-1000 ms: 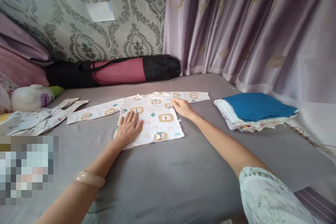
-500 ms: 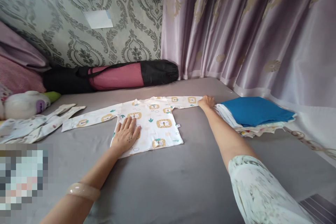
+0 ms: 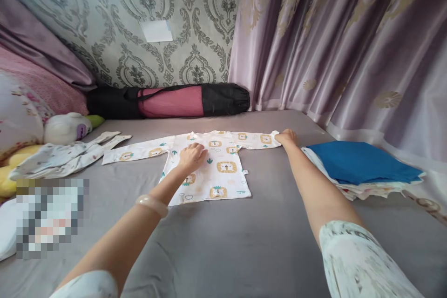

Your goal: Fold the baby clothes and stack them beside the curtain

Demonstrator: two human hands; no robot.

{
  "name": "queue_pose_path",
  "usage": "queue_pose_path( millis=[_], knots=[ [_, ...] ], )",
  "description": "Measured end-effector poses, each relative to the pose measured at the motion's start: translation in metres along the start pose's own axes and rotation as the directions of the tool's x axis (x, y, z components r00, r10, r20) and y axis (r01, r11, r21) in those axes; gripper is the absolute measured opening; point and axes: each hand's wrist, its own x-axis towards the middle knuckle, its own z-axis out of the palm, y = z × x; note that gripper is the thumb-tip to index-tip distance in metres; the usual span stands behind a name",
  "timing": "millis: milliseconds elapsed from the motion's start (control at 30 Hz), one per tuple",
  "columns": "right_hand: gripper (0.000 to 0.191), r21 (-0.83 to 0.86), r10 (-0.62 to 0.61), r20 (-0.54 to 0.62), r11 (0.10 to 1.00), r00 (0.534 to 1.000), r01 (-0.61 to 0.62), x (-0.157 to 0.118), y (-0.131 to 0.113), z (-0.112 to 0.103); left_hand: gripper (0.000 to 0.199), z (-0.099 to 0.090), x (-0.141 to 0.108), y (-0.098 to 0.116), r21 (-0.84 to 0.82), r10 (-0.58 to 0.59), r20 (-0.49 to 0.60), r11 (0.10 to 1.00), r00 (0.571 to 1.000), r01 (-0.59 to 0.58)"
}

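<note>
A white long-sleeved child's shirt (image 3: 228, 181) with lion prints lies spread face up on the grey bed sheet (image 3: 244, 247), both sleeves stretched out sideways. My left hand (image 3: 193, 156) rests over the upper chest of the shirt, its fingers bent and close together; what lies under them is hidden. At the cuff of the sleeve on the right, my right hand (image 3: 287, 138) is closed on the fabric, and the cuff bunches beside the fingers.
Right of the shirt is a stack of folded clothes with a blue piece (image 3: 363, 162) on top. Patterned pants (image 3: 70, 156) and a plush toy (image 3: 66, 128) lie left. A black and pink rolled bag (image 3: 171, 101) lies along the wall.
My left hand has moved up from the shirt's lower left part to its chest, and its fingers have drawn in. My right hand remains at the cuff. The view has shifted left.
</note>
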Motion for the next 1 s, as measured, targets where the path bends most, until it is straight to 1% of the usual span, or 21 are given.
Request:
queue_pose_path(
  millis=[33, 67, 100, 167, 267, 333, 400, 533, 600, 700, 833, 933, 1000],
  knots=[
    [0.023, 0.054, -0.007, 0.012, 0.998, 1.0, 0.007, 0.0, -0.002, -0.002, 0.034, 0.005, 0.013, 0.006, -0.062, 0.077, -0.011, 0.995, 0.997, -0.077],
    [0.019, 0.146, -0.002, 0.029, 0.989, 1.0, -0.003, -0.001, -0.003, -0.005, 0.033, 0.01, 0.027, 0.013, -0.12, 0.144, -0.018, 0.982, 0.989, -0.145],
    [0.018, 0.256, 0.009, 0.047, 0.966, 0.999, -0.021, -0.002, -0.006, -0.007, 0.033, 0.016, 0.04, 0.021, -0.165, 0.201, -0.029, 0.965, 0.979, -0.203],
    [0.02, 0.461, 0.014, 0.064, 0.886, 0.998, -0.042, -0.004, -0.011, -0.013, 0.035, 0.028, 0.062, 0.037, -0.218, 0.275, -0.035, 0.936, 0.961, -0.276],
    [0.026, 0.667, 0.034, 0.084, 0.741, 0.996, -0.081, -0.009, -0.018, -0.021, 0.036, 0.042, 0.089, 0.057, -0.24, 0.321, -0.035, 0.917, 0.947, -0.32],
    [0.026, 0.803, 0.07, 0.097, 0.584, 0.993, -0.119, -0.011, -0.021, -0.026, 0.036, 0.05, 0.1, 0.065, -0.236, 0.333, -0.028, 0.914, 0.943, -0.33],
    [0.026, 0.894, 0.114, 0.096, 0.427, 0.989, -0.136, -0.013, -0.023, -0.029, 0.035, 0.055, 0.107, 0.068, -0.231, 0.333, -0.017, 0.916, 0.943, -0.328],
    [0.021, 0.958, 0.15, 0.052, 0.271, 0.987, -0.091, -0.017, -0.03, -0.035, 0.038, 0.06, 0.11, 0.07, -0.183, 0.269, 0.062, 0.95, 0.961, -0.254],
    [0.019, 0.973, 0.138, 0.049, 0.217, 0.989, -0.078, -0.021, -0.037, -0.04, 0.046, 0.061, 0.109, 0.071, -0.164, 0.239, 0.103, 0.961, 0.965, -0.221],
    [0.019, 0.985, 0.108, 0.078, 0.146, 0.991, -0.093, -0.029, -0.05, -0.048, 0.058, 0.059, 0.11, 0.073, -0.138, 0.226, 0.149, 0.969, 0.963, -0.206],
    [0.018, 0.987, 0.056, 0.145, 0.055, 0.988, -0.148, -0.043, -0.074, -0.056, 0.074, 0.054, 0.117, 0.073, -0.09, 0.229, 0.242, 0.973, 0.943, -0.213],
    [0.014, 0.982, -0.038, 0.19, -0.02, 0.981, -0.19, -0.058, -0.096, -0.056, 0.09, 0.048, 0.124, 0.072, -0.111, 0.233, 0.329, 0.972, 0.915, -0.207],
    [0.011, 0.972, -0.103, 0.227, -0.045, 0.968, -0.233, -0.07, -0.113, -0.054, 0.099, 0.043, 0.128, 0.073, -0.128, 0.229, 0.372, 0.973, 0.9, -0.194]
  ],
)
